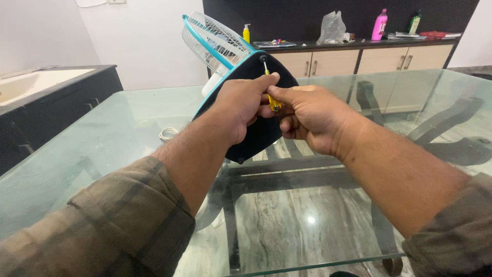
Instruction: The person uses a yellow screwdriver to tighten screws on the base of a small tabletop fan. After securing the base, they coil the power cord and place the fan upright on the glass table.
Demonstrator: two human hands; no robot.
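Over the glass desk (128, 128), both hands meet at the underside of a small table fan (256, 102) that lies tipped on its side. The left hand (238, 105) is spread over the fan's dark, rounded base, palm against it, fingers curled round its far side and thumb reaching toward the other hand; it steadies the base rather than closing into a fist. The right hand (307, 118) is clamped on a yellow-handled screwdriver (271, 92), thumb and forefinger pinching the handle while the remaining fingers fold in beneath. The thin metal shaft runs up from the handle to a point near the top of the base, where its tip meets the dark surface; whether it sits in a screw head is too small to tell. The two hands touch at the thumbs. The white wire grille (212, 41), edged in turquoise, points away to the upper left, and part of it is hidden behind the base and the left hand. A white cord (168, 134) lies coiled on the glass just left of the left forearm. Both rolled-up sleeves are cut off by the lower edge of the view.
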